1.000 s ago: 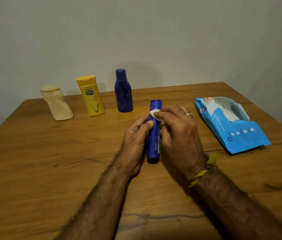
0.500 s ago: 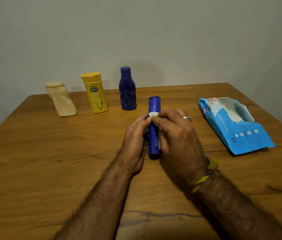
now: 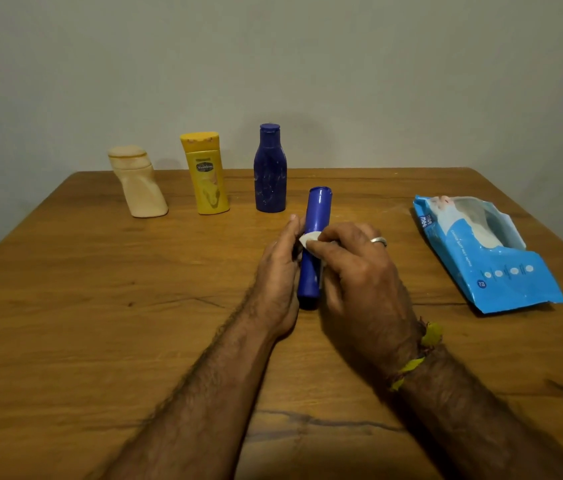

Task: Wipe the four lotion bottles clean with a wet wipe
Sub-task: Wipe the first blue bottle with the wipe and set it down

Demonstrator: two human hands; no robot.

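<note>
A slim blue lotion bottle (image 3: 315,237) is held between both hands above the table's middle, cap end pointing away from me. My left hand (image 3: 278,275) grips its left side. My right hand (image 3: 352,271) presses a small white wet wipe (image 3: 309,239) against the bottle's upper side; most of the wipe is hidden under the fingers. Three more bottles stand in a row at the back: a beige one (image 3: 138,183), a yellow one (image 3: 206,174) and a dark blue one (image 3: 269,171).
An opened blue pack of wet wipes (image 3: 487,251) lies at the right of the wooden table (image 3: 100,306). A plain wall rises just behind the table's far edge. A silver ring and a yellow thread band are on my right hand and wrist.
The right hand has slid the wipe a little down the bottle, away from the cap. The left hand keeps its grip. The camera has shifted slightly.
</note>
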